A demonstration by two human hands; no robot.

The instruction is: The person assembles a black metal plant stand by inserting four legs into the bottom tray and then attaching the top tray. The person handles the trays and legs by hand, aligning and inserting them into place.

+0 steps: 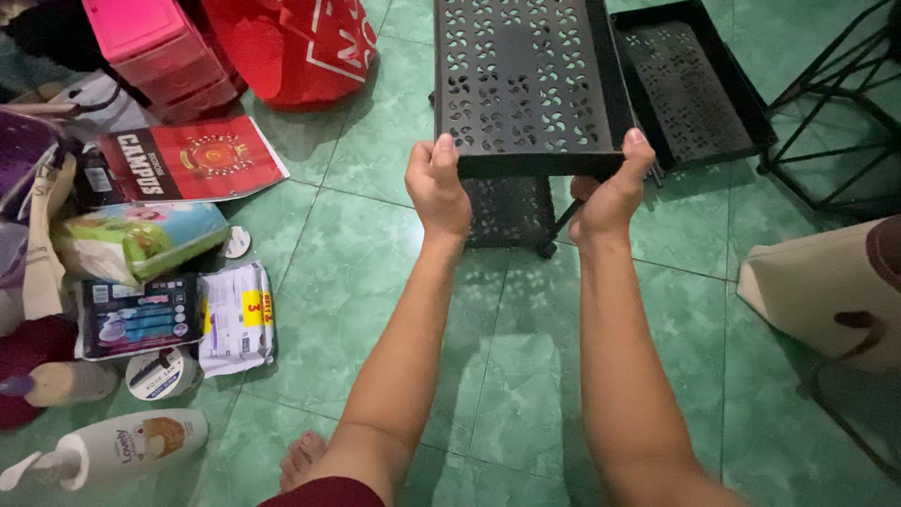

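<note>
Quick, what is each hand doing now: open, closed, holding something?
Left hand: closed on the near edge of the black perforated tray, thumb on top.
Right hand: closed on the same edge, at the tray's near right corner.

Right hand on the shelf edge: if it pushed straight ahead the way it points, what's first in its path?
The right hand already grips the near edge of the black perforated shelf, so the shelf itself comes first. Beyond it lies a second black tray, though depth is unclear.

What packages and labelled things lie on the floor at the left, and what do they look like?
Red printed sheet: flat, upper left.
Green and white soft pack: below it.
Dark flat pack: lower down.
White wipes pack: yellow sticker.
White pump bottle: lying down, bottom left.
Red bag: top.
</note>
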